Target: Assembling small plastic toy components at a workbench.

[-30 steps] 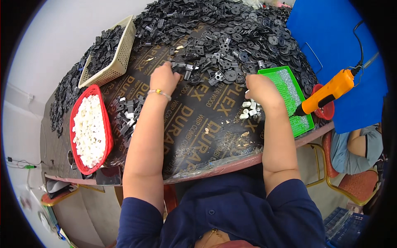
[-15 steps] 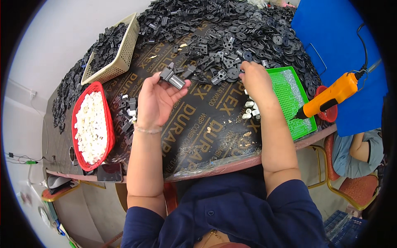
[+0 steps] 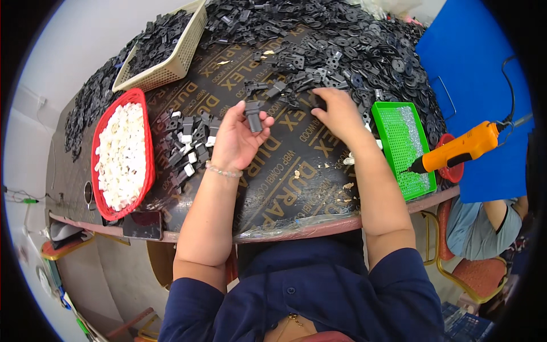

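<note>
A black plastic part (image 3: 253, 115) with a blocky body stands between the thumb and fingers of my left hand (image 3: 232, 142), its palm turned up. At the near edge of the heap of black parts (image 3: 342, 57), my right hand (image 3: 342, 117) has its thumb and fingers curled round something dark, mostly hidden by the fingers. Left of my left wrist lie several black parts with white pieces (image 3: 188, 138) fitted to them or beside them. Close to my right forearm are a few white pieces (image 3: 348, 161).
A red basket of white pieces (image 3: 151, 154) and a cream basket of black parts (image 3: 181, 67) stand at left. On the right, a green tray (image 3: 419, 191) holds small silvery pieces, with an orange electric screwdriver (image 3: 464, 147) over it and a red bowl (image 3: 456, 171) behind. A phone (image 3: 142, 225) lies at the table edge.
My right hand has moved left along the heap's edge. My left hand has turned the black part more upright. The whole view has shifted slightly.
</note>
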Demonstrator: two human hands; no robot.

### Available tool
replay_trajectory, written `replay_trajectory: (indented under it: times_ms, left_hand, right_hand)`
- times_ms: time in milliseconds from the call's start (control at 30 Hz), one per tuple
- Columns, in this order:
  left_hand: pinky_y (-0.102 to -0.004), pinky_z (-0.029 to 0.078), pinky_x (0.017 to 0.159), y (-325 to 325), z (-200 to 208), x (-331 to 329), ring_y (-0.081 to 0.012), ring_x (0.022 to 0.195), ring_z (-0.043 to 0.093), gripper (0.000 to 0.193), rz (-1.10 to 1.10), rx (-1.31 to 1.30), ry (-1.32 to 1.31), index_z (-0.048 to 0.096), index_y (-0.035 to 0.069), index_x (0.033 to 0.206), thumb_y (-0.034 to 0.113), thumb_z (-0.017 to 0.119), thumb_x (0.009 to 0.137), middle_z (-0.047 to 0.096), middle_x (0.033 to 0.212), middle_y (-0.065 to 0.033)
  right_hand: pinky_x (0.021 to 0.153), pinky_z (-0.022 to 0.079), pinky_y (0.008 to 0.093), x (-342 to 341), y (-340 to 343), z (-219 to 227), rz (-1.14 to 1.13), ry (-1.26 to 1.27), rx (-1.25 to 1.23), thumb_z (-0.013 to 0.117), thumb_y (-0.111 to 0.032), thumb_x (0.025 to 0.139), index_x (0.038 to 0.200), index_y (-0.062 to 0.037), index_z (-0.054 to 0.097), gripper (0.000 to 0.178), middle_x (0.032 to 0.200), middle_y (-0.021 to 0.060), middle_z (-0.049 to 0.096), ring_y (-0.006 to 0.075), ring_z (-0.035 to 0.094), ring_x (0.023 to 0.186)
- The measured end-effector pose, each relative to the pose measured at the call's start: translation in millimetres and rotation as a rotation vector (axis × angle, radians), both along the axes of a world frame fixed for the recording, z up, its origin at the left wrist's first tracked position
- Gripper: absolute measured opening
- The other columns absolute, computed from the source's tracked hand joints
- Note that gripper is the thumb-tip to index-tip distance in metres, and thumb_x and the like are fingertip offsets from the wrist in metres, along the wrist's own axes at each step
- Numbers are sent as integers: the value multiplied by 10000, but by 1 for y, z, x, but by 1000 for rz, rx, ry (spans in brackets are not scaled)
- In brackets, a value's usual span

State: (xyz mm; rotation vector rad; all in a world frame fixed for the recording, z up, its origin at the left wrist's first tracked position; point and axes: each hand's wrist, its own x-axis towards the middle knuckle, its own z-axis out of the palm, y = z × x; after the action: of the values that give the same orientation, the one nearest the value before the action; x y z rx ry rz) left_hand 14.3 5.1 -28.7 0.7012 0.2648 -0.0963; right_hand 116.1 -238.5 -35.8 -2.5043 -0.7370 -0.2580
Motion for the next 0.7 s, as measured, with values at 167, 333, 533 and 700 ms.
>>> replay_trajectory:
  times_ms: [167, 333, 533, 700]
  left_hand:
    - [-348, 531, 794, -9, -2, -3, -213, 900, 677, 233, 19, -3, -12, 608, 56, 998, 288, 622, 985, 689, 991, -99]
    - [-339, 522, 794, -14, -7, -1, -202, 939, 676, 168, 38, -18, -4, 557, 82, 1041, 183, 666, 963, 666, 1022, -88]
    - [-300, 485, 755, -15, -8, -4, -168, 894, 658, 277, 35, 56, -31, 553, 125, 1170, 195, 697, 944, 626, 975, 3]
    - [-297, 495, 755, -15, -14, -2, -152, 875, 646, 268, 21, 23, -27, 574, 143, 1193, 217, 681, 958, 632, 965, -4]
  right_hand:
    - [874, 497, 342, 11, -16, -1, -75, 245, 221, 825, -181, 739, 1319, -89, 594, 631, 1132, 114, 666, 211, 622, 947]
    - [973, 458, 409, 21, -6, 21, -301, -18, 327, 795, -243, 776, 1339, -102, 583, 617, 1103, 156, 658, 308, 597, 1083]
    - [929, 490, 446, 19, 25, 27, -102, -246, -19, 749, -106, 790, 1286, -119, 569, 528, 1141, 178, 595, 386, 602, 1049]
    - [889, 501, 397, 53, 13, 34, -222, -160, 227, 656, -10, 785, 1206, -58, 543, 438, 1084, 180, 622, 324, 625, 987]
